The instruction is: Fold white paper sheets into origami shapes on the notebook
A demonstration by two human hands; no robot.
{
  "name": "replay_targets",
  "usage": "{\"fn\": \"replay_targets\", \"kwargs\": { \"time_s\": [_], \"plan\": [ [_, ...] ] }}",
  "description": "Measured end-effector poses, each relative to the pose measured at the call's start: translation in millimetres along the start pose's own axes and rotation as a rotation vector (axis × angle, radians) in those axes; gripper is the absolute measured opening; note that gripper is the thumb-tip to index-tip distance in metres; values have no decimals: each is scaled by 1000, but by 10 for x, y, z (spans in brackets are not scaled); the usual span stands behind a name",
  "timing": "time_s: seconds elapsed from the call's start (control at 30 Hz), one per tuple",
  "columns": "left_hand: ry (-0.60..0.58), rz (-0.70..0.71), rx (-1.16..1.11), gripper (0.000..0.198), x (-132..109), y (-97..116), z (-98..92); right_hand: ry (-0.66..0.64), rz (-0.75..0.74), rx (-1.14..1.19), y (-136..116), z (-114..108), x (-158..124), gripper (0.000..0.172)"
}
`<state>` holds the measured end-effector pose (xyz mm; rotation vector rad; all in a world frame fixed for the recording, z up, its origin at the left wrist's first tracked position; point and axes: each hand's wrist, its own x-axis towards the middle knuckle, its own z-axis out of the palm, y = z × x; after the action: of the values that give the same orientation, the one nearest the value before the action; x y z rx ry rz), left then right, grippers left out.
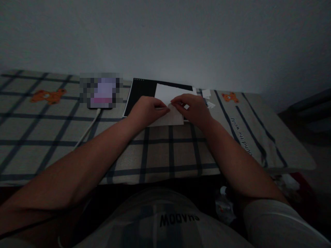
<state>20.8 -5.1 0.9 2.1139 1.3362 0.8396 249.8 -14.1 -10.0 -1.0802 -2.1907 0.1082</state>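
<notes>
My left hand [147, 111] and my right hand [194, 107] meet at the fingertips over a white sheet of paper [168, 92]. Each hand pinches thumb against fingers at the middle of the sheet, where the paper appears raised or folded. A lower part of the paper shows below my fingers, greyer in the dim light. Underneath lies a flat black board or folder with a pale edge [138, 93], partly hidden by my hands and the paper. Small white paper scraps [206, 93] lie just right of it.
A phone with a blurred screen [104, 90] lies to the left, a white cable [89, 128] running from it. The table wears a checked cloth [124, 156] with bear prints. A wall [165, 41] stands behind. A plastic bottle [224, 206] is below the front edge.
</notes>
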Motion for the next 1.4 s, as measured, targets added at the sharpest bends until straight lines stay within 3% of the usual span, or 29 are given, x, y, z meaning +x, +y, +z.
{"fn": "replay_targets", "kwargs": {
  "time_s": [0.17,0.33,0.43,0.57,0.8,1.13,1.4],
  "plan": [
    [70,-77,-104,14,48,-68,2,178,66,116,-16,27,7,39],
    [242,-284,-460,20,110,-125,25,304,255,348,52,78,36,62],
    [309,-349,-676,21,118,-93,63,256,366,549,23,160,44,73],
    [300,-348,-841,21,76,-8,142,80,359,596,-101,277,44,74],
    [249,-328,-715,30,23,41,251,113,430,508,-137,326,59,74],
    [255,-405,-783,18,41,41,262,136,500,582,-42,369,63,66],
    [239,-407,-766,20,45,42,251,154,563,589,-5,411,52,59]
  ]
}}
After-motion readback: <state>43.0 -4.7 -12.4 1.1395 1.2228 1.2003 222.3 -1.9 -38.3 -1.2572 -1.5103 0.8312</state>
